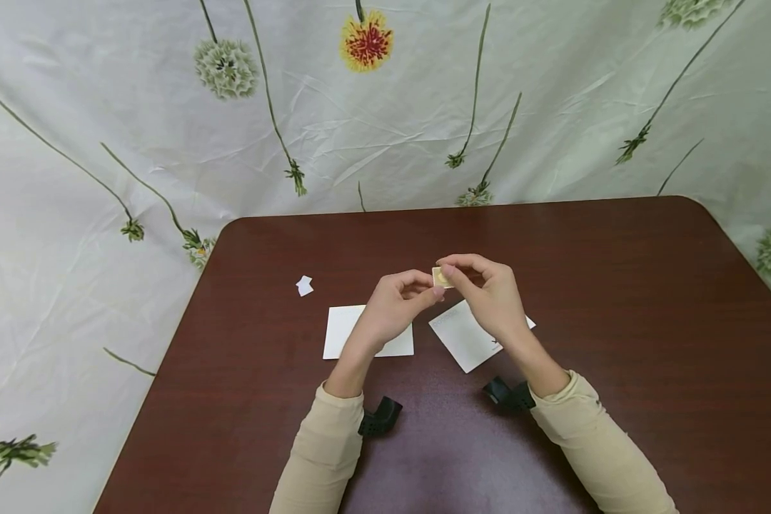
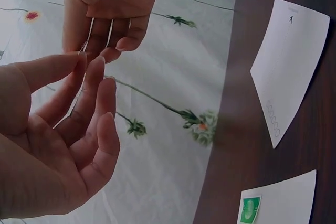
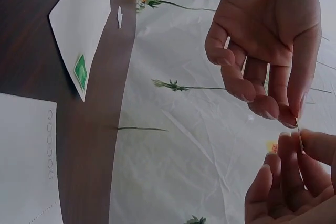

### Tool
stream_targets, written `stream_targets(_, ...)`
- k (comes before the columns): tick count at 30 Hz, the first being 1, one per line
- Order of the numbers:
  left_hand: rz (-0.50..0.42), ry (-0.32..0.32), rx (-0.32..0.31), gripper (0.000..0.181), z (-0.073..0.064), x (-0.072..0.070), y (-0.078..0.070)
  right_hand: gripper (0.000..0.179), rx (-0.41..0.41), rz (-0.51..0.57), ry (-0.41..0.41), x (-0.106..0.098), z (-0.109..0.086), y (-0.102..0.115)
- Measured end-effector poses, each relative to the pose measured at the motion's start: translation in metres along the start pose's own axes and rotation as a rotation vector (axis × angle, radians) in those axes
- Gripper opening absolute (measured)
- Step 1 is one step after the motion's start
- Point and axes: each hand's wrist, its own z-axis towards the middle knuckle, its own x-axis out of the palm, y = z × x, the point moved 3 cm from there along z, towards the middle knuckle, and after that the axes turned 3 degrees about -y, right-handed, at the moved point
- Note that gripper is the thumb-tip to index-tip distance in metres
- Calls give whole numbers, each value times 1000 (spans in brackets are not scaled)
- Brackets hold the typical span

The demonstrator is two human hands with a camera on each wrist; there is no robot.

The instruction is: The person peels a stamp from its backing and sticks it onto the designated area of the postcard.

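Observation:
A small yellowish postage stamp (image 1: pixel 442 278) with a pale border is held up above the table between both hands. My left hand (image 1: pixel 401 303) pinches its left side between thumb and fingers. From the other side, the thumb and forefinger of my right hand (image 1: pixel 488 296) pinch it too, the thumb covering part of its face. In the right wrist view the stamp (image 3: pixel 300 137) shows only as a thin edge. Below the hands lie two white envelopes: the left envelope (image 1: pixel 342 325) carries a green stamp (image 3: pixel 80 72), and the right envelope (image 1: pixel 465 339) lies at an angle with printed circles.
A torn white paper scrap (image 1: pixel 305 286) lies on the dark red-brown table (image 1: pixel 617 300), beyond the left envelope. Behind the table hangs a white cloth (image 1: pixel 417 107) with a flower print. Black wrist cameras are worn at both sleeves.

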Motion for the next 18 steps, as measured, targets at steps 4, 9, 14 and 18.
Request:
stream_targets(4,15,5,10,16,1,1,2,20,-26,-21,21,-1,2,0)
stream_targets(9,11,-41,51,13,1,0,3,24,-26,-42,40,-6,4,0)
stream_targets(14,60,-42,102,13,1,2,1,22,16,-58,72,-13,7,0)
stream_targets(18,111,-35,122,17,1,6,0,20,64,-17,81,-17,10,-3)
